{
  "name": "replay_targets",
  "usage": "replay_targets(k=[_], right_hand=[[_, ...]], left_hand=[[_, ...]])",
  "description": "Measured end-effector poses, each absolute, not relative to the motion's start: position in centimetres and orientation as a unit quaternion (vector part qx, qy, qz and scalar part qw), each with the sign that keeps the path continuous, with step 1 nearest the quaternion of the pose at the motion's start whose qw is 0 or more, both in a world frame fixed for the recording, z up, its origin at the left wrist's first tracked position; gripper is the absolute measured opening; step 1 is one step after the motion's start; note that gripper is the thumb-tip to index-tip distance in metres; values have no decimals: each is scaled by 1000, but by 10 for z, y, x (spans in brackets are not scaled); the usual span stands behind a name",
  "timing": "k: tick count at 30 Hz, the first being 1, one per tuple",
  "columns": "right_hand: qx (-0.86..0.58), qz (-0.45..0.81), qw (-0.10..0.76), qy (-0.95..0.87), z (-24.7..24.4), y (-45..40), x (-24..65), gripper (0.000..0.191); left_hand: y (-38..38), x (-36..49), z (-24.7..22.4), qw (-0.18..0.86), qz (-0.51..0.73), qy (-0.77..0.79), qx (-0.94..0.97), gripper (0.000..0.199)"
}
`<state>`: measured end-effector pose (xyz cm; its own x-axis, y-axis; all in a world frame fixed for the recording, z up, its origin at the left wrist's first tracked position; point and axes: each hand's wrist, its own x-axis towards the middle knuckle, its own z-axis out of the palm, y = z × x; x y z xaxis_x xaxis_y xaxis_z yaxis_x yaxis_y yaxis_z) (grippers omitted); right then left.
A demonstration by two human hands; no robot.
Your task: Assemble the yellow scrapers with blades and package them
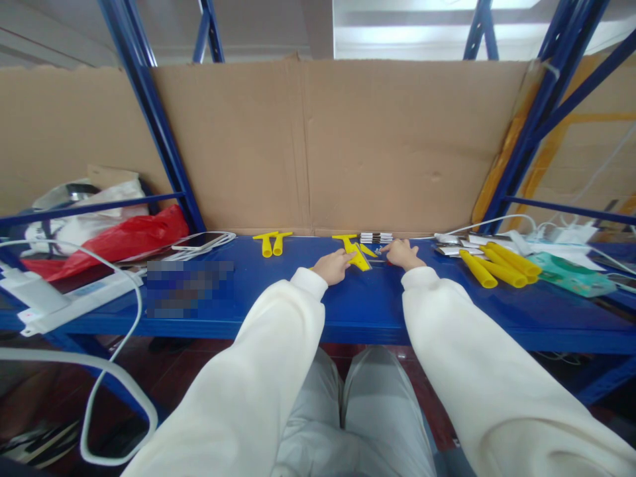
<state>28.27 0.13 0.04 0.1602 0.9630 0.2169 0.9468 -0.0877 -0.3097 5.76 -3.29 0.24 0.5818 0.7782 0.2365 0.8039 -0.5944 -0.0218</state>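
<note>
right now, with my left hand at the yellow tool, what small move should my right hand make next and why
Probably pinch up one of the small silvery bits: your right hand is right beside them, while your left hand seems to have hold of the yellow tool.

Tiny bits (378, 251) by the right grip (401, 254): too small for me to ID. Can't tell if the left grip (332, 266) pinches the yellow T-piece (360, 260). Patch (189, 289) on surface (362, 305) pixelated. Sleeves (218, 391) cut off below, white cable (50, 356) at left.
</note>
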Motion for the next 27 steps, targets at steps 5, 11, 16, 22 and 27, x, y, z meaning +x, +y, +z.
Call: replay_targets(k=[5,11,16,22,27], right_hand=[[-732,22,172,-658,-1,2,282,44],[-730,25,154,-665,3,-2,277,39],[-729,23,154,-666,7,-4,276,31],[-754,30,187,-629,1,9,287,16],[-764,26,216,-608,-12,30,300,14]], left_hand=[[-33,58,1,66,-105,-448,-886,50],[-35,59,2,59,-107,-450,-884,49],[-36,59,3,59,-102,-447,-887,50],[-35,59,2,58,-108,-444,-888,49],[-35,59,1,62,-109,-441,-889,47]])
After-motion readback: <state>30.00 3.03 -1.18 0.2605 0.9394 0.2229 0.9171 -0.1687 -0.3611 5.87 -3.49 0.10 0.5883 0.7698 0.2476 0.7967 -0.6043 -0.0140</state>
